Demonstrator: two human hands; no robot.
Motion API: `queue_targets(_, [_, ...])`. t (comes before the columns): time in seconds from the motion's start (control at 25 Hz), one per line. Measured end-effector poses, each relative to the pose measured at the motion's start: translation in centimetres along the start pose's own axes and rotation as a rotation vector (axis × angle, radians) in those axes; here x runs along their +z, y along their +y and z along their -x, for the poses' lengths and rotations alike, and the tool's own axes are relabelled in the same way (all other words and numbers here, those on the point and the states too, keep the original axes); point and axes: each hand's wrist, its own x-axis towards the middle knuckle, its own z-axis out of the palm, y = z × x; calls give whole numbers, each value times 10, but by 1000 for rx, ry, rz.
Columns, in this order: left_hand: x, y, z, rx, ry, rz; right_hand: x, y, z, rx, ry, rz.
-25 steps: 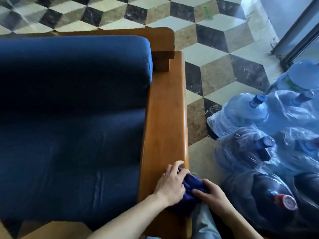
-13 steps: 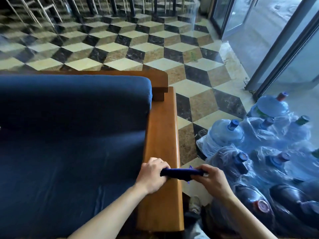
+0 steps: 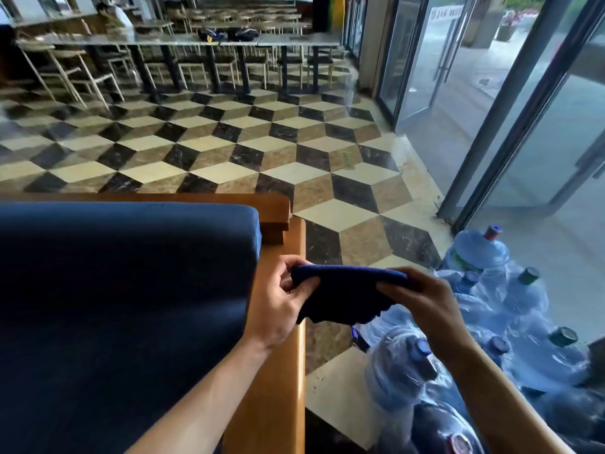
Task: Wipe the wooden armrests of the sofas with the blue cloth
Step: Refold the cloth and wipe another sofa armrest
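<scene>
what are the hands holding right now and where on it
Both hold the blue cloth: the left hand grips its left end, the right hand its right end, stretched above the armrest.

Water jugs (image 3: pixel 481 253) on tiled floor (image 3: pixel 229 172)

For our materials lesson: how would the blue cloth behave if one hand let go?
The blue cloth sags between the left hand and right hand, so it is probably floppy and would drape down. Its loose folds suggest it is light.
</scene>
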Motion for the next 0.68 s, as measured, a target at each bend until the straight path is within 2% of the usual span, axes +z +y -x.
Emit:
queue_targets(0.2, [60,20,-38,71,-3,-60,-68,-16,-33,-55,24,-51])
queue_targets(0.4, [112,30,-73,56,-32,-114,-125,-21,-57,-70,70,-84])
queue_targets(0.68, [139,33,-115,71,-61,10,-138,-14,-97,-78,102,-133])
